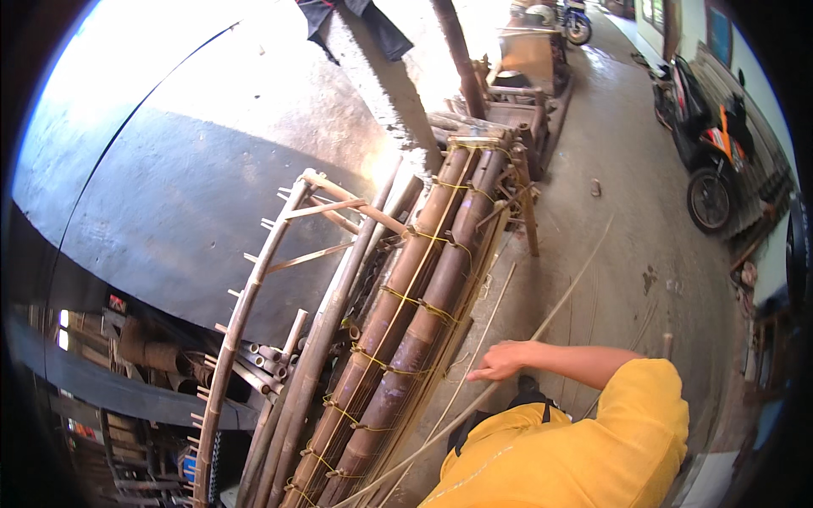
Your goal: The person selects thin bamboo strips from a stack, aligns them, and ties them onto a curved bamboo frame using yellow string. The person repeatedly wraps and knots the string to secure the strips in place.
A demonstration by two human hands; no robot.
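Note:
My right hand reaches across from a yellow sleeve, its fingers closed with the tips at a thin bamboo strip. A second, longer bamboo strip passes by the wrist and curves toward the lower edge. Left of the hand lies a bamboo frame of two thick brown poles, side by side and sloping away from me. Yellow cord crosses these poles at intervals, tied around small pegs. Thin lines run lengthwise along them. My left hand is out of the picture.
A curved bamboo rack with short pegs stands left of the poles, beside cut bamboo tubes. A concrete post rises behind. Along the right wall are a parked motorbike on the concrete floor and corrugated sheets.

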